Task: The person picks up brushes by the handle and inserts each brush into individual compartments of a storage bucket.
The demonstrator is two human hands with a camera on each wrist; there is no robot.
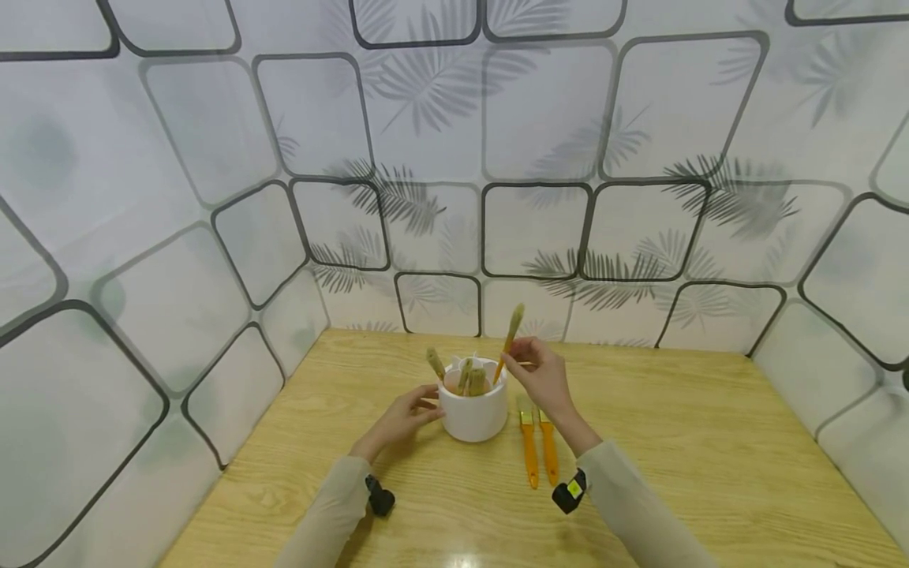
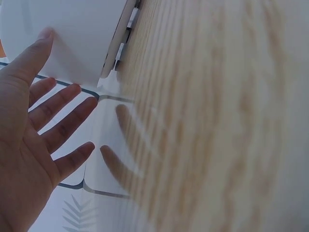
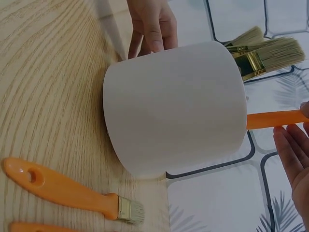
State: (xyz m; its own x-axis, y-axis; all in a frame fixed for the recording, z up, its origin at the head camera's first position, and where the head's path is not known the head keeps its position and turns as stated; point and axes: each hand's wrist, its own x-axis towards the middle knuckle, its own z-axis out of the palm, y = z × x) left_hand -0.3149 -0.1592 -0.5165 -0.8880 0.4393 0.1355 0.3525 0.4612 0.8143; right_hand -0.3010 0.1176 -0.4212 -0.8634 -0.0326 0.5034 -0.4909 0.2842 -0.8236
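Observation:
A round white pot [image 1: 474, 416] stands on the wooden table with several bristle brushes [image 1: 477, 382] upright inside, bristles up. My right hand [image 1: 541, 374] pinches the orange handle of a paintbrush [image 1: 516, 322] at the pot's right rim. The handle's lower end [image 3: 270, 119] passes behind the rim, hidden inside the pot. My left hand [image 1: 406, 420] touches the pot's left side, its thumb against the white wall and the other fingers spread in the left wrist view. Two orange-handled paintbrushes [image 1: 529, 454] lie side by side on the table, right of the pot.
The light wooden table [image 1: 682, 442] reaches back to a patterned curtain [image 1: 540, 229] that encloses it behind and at both sides. A black wrist camera [image 1: 379, 497] sits on the left cuff, another camera [image 1: 570, 492] on the right.

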